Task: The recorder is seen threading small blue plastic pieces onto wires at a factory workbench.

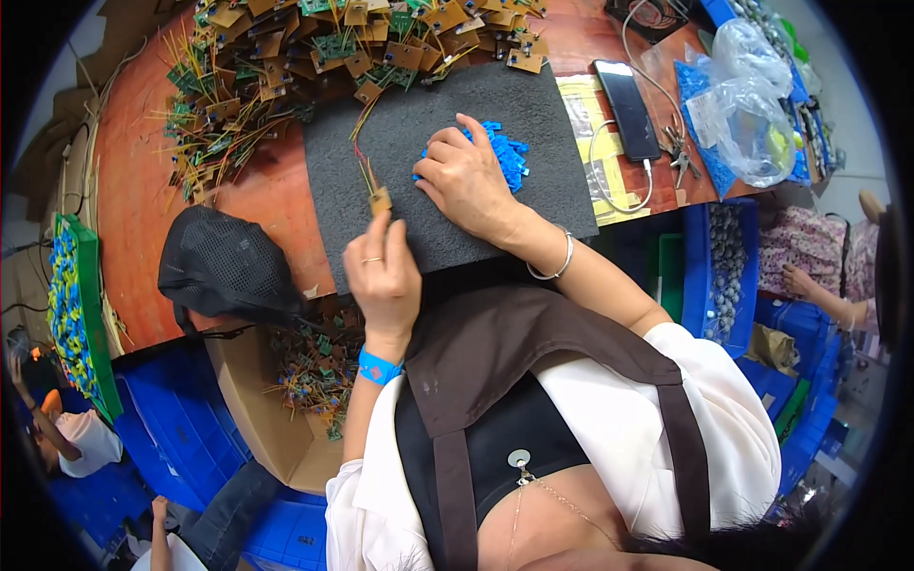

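Note:
My left hand [384, 271] pinches a small brown circuit board [381, 201] at the near left part of a dark grey foam mat [343, 228]. Red and yellow wires [363, 162] run from that board up toward the far pile. On the mat, a heap of small blue plastic pieces [511, 157] lies beside my right hand [469, 181], partly hidden by it. The right fingers are curled, and bits of blue show at their tips. Whether they grip a piece is hidden.
A large heap of wired circuit boards [400, 52] covers the table's far side. Right of the mat are a phone [626, 109] on a cable, keys [680, 152] and a clear plastic bag [752, 124]. A black mesh cap [228, 262] sits left, above a cardboard box [257, 390] of boards.

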A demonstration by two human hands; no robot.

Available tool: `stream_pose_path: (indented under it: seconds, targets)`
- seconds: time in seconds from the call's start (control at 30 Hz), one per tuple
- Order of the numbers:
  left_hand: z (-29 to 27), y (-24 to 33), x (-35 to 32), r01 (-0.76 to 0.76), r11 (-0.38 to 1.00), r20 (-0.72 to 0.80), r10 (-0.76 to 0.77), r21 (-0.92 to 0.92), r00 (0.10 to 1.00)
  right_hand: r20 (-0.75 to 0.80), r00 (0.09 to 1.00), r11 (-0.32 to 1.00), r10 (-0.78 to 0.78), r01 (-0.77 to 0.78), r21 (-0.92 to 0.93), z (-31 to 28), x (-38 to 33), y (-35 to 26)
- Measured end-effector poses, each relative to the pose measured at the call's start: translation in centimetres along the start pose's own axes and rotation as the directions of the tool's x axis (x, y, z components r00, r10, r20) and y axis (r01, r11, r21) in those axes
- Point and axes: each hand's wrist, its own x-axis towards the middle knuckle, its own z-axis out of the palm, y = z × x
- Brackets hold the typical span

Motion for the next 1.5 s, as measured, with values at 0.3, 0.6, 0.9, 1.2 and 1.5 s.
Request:
stream_pose_path:
  seconds: [0.3,0.6,0.9,1.2,1.5]
  targets:
    - [-0.8,0.0,-0.6,-0.013,0.997,0.144,0.024,-0.076,0.989,0.043,0.975,0.971,-0.22,0.215,0.1,-0.3,-1.0,-0.1]
    - [-3.2,0.6,-0.2,0.036,0.992,0.353,0.008,-0.119,0.936,-0.102,0.994,0.993,-0.044,0.055,0.106,-0.9,-1.7,-0.2]
    - [-3.0,0.9,-0.1,0.025,0.995,0.404,0.015,-0.092,0.914,-0.042,0.999,0.999,-0.034,0.033,-0.017,0.2,-2.1,-1.5]
    - [-3.1,0.7,0.0,-0.002,0.997,0.416,0.034,-0.077,0.909,-0.097,0.995,0.998,-0.004,0.01,0.062,-0.5,-2.2,-1.4]
    - [-3.0,0.7,0.1,-0.012,0.996,0.401,0.049,-0.092,0.915,-0.09,0.994,0.994,-0.061,0.069,0.079,0.2,-1.1,-1.7]
